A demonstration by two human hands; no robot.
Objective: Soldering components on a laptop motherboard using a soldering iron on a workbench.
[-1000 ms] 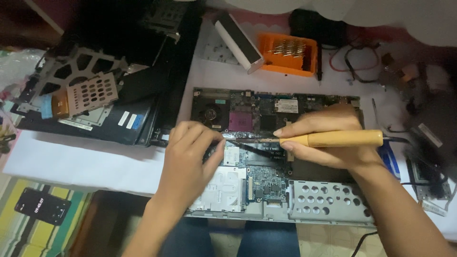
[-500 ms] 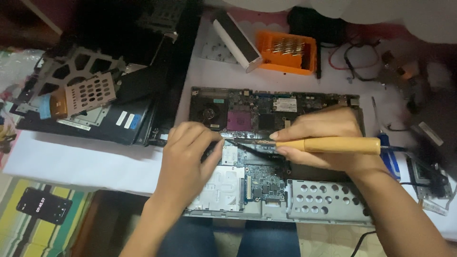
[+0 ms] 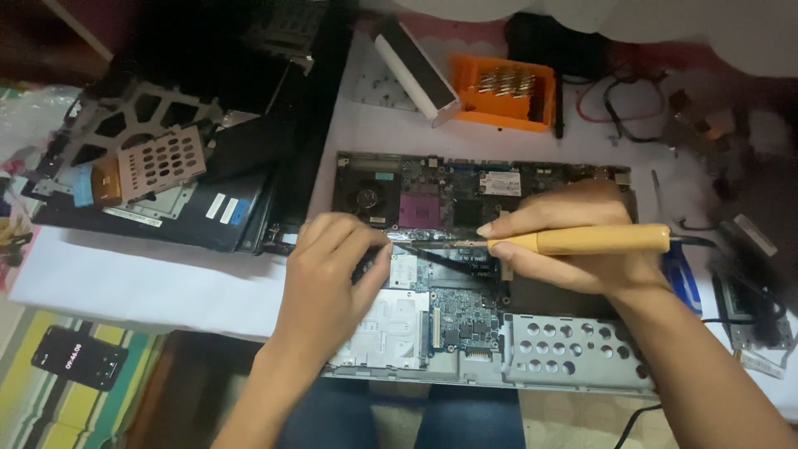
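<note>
A bare laptop motherboard (image 3: 432,199) lies in its lower case (image 3: 573,353) on a white table, with a fan at its left and a purple socket beside it. My right hand (image 3: 573,249) grips a soldering iron (image 3: 594,240) with a wooden handle, its tip pointing left onto the board's middle. My left hand (image 3: 332,283) rests on the board with fingers curled, pinching something small and dark near the iron's tip; what it pinches I cannot make out.
A dismantled black laptop shell with metal brackets (image 3: 158,166) lies at the left. An orange bit case (image 3: 503,91) and a white block (image 3: 416,66) sit at the back. Loose cables (image 3: 632,100) and small parts crowd the right. A phone (image 3: 79,357) lies on a striped mat.
Both hands stay on the board at nearly the same spot. The iron's tip has shifted only slightly along the board's middle.
</note>
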